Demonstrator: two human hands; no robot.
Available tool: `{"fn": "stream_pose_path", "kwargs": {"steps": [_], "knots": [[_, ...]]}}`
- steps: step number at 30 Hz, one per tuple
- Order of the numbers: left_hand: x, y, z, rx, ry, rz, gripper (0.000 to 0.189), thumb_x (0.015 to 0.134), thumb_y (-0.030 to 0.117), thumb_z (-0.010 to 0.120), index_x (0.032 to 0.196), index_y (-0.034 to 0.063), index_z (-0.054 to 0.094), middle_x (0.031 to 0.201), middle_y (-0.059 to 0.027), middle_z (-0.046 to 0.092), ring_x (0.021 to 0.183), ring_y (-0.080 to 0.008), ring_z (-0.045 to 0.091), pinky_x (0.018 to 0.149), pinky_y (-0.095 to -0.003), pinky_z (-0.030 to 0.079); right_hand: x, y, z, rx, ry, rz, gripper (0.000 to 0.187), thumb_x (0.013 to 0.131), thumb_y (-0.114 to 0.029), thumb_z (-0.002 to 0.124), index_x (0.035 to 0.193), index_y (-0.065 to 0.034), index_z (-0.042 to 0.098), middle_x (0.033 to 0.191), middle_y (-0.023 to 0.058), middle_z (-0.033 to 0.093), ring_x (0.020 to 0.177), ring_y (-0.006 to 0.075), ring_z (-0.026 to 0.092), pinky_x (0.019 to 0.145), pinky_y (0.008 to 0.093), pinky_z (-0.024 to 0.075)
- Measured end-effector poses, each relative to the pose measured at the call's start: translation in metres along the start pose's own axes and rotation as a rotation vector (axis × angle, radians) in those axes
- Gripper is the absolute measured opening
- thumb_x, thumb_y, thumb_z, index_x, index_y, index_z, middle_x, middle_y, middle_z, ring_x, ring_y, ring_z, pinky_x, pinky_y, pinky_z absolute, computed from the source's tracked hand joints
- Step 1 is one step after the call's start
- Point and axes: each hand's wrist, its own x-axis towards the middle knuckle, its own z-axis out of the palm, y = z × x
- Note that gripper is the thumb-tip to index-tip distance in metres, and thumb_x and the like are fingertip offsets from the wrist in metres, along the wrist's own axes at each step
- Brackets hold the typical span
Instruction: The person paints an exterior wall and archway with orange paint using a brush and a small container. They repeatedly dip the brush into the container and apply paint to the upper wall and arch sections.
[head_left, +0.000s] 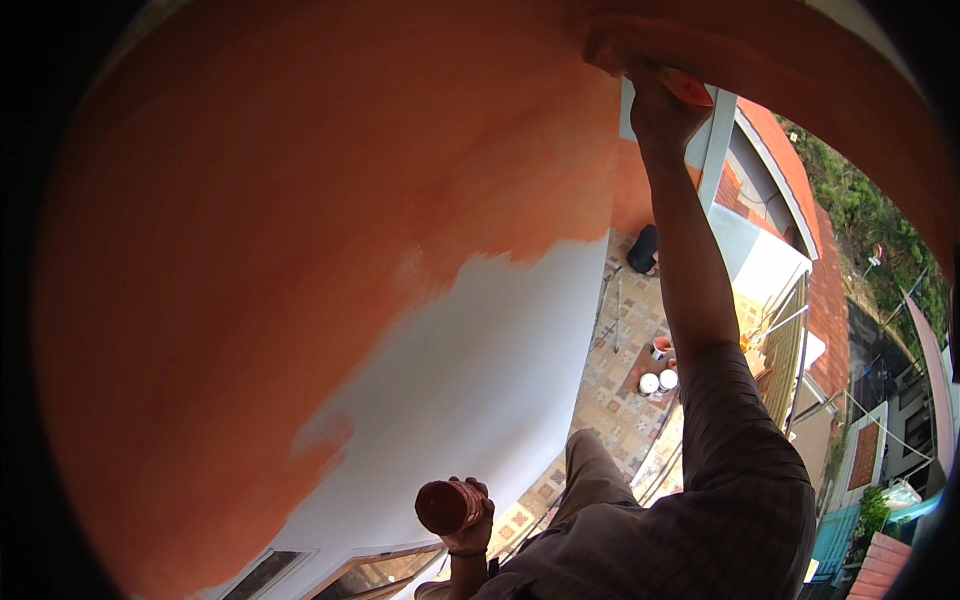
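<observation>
My right hand (664, 112) is raised high at the top, its fingers closed round a paintbrush (684, 86) whose orange-red handle end shows. The bristles are hard to make out against the dark red-orange surface there. Low down, my left hand (476, 525) holds a small round paint container (442, 508), its open mouth dark red inside and its side streaked. Before me a wall (247, 225) carries orange paint over its upper and left part. The lower part is white (457, 382), with an uneven, brushed border between the two colours.
Far below lies a patterned tile floor (622, 367) with paint buckets (649, 384) and a metal stand (616, 307). A crouching person (643, 249) is partly hidden behind my right arm. A window (375, 574) sits low in the wall. Roofs and trees lie beyond a railing at right.
</observation>
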Motion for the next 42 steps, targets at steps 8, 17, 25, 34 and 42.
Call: {"fn": "stream_pose_path", "kwargs": {"steps": [8,17,25,34,42], "knots": [[-0.005,-0.001,-0.004,-0.016,-0.001,0.033,0.064,0.087,0.063,0.072,0.126,0.0122,0.068,0.126,-0.0078,0.066,0.129,-0.0285,0.055,0.096,-0.0515,0.058,0.027,0.011,-0.008,-0.234,-0.006,-0.452,0.013,0.083,-0.005,0.086,0.09,-0.0032,0.075,0.09,0.0065,0.078,0.084,0.0132,0.073,0.077,0.0293,0.0586],[-0.008,0.0,-0.009,-0.104,-0.007,0.054,0.063,0.088,0.062,0.073,0.125,0.012,0.069,0.127,-0.0083,0.066,0.129,-0.0278,0.055,0.095,-0.0515,0.059,0.036,0.015,0.004,-0.205,-0.142,-0.03,0.017,0.083,-0.004,0.085,0.096,-0.0015,0.076,0.097,0.0064,0.078,0.086,0.0138,0.074,0.077,0.0281,0.0589],[-0.006,-0.003,-0.012,-0.045,-0.025,0.072,0.061,0.088,0.06,0.073,0.126,0.0126,0.069,0.129,-0.0101,0.064,0.128,-0.0282,0.055,0.095,-0.0522,0.059,0.065,0.026,-0.002,-0.234,-0.23,-0.756,0.013,0.086,-0.002,0.081,0.098,-0.0031,0.076,0.096,0.0087,0.077,0.091,0.0208,0.074,0.079,0.0313,0.0585],[-0.003,0.0,-0.027,-0.065,-0.057,0.07,0.06,0.09,0.058,0.072,0.127,0.0108,0.069,0.131,-0.0137,0.062,0.127,-0.0292,0.056,0.097,-0.0514,0.059,0.004,0.021,-0.021,-0.607,-0.469,-0.664,0.019,0.082,-0.006,0.082,0.098,-0.0111,0.074,0.092,0.0049,0.073,0.079,0.0212,0.073,0.071,0.0304,0.0595],[-0.009,0.0,-0.013,-0.064,-0.016,0.067,0.06,0.09,0.058,0.072,0.126,0.0111,0.069,0.128,-0.0103,0.065,0.127,-0.0285,0.056,0.097,-0.0515,0.058,0.028,-0.001,-0.024,-0.359,-0.447,-0.628,0.018,0.086,-0.003,0.08,0.102,-0.0075,0.073,0.095,0.0062,0.074,0.084,0.0216,0.074,0.072,0.0317,0.0593]]}}
